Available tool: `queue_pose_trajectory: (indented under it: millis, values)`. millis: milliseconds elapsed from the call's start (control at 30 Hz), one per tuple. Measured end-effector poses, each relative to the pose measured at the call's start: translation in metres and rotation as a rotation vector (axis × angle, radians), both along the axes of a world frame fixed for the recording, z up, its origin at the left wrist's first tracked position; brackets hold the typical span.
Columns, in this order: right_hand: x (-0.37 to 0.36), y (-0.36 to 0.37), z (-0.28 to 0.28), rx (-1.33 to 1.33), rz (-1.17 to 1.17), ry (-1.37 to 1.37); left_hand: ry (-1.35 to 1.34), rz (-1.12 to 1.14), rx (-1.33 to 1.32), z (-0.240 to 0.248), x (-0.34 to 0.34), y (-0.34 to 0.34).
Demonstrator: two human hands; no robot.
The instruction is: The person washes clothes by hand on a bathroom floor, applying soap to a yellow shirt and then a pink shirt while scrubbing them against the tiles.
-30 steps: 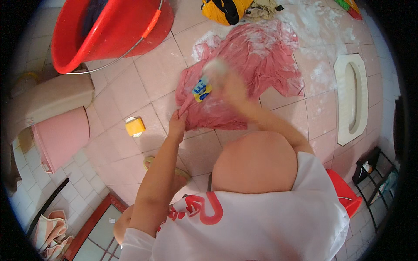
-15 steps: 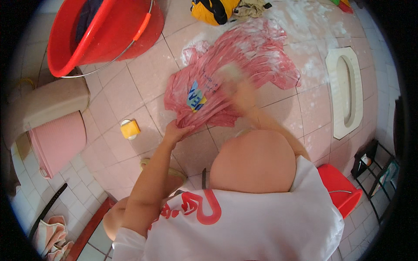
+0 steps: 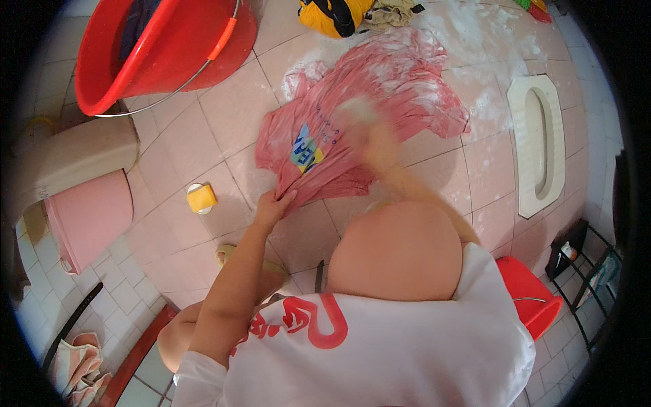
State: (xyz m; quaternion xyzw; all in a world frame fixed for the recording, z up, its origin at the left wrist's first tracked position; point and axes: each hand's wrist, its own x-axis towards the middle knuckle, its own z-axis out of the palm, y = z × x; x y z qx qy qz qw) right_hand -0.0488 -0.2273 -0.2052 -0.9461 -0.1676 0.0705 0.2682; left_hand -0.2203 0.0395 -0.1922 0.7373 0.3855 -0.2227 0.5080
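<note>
A wet pink shirt (image 3: 407,85) with a blue and yellow print lies spread on the tiled floor, streaked with white suds. At its near left edge my left hand (image 3: 274,205) pinches the cloth between thumb and fingers. My right hand (image 3: 376,139), smeared by motion, is over the middle of the shirt. It is closed on a pale, blurred thing that looks like a scrubbing brush (image 3: 357,110), pressed against the fabric right of the print. To the left of my left hand, a yellow soap bar (image 3: 202,199) rests on a small white piece on the floor.
A big red bucket (image 3: 169,54) with dark cloth inside stands far left, above a pink bin (image 3: 91,217). Yellow and black clothing (image 3: 332,17) lies at the back. At right are a squat toilet (image 3: 538,146), a smaller red bucket (image 3: 525,295) and a black rack (image 3: 586,278).
My right hand and the brush have shifted only slightly, still blurred over the same part of the shirt. My left hand keeps its grip, and the cloth near it has shifted a little.
</note>
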Motion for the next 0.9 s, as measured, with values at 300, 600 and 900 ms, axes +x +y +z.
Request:
queue_pose_trajectory:
  millis: [300, 600, 900]
  values:
    - [0.053, -0.178, -0.017, -0.175, -0.419, -0.187, 0.289, -0.42, 0.324, 0.036, -0.042, 0.022]
    - [-0.021, 0.03, 0.02, 0.088, 0.442, -0.094, 0.09, -0.475, 0.47, 0.018, -0.027, 0.018]
    - [0.107, -0.139, -0.025, -0.243, -0.347, -0.311, -0.146, -0.287, 0.72, 0.029, 0.01, 0.002]
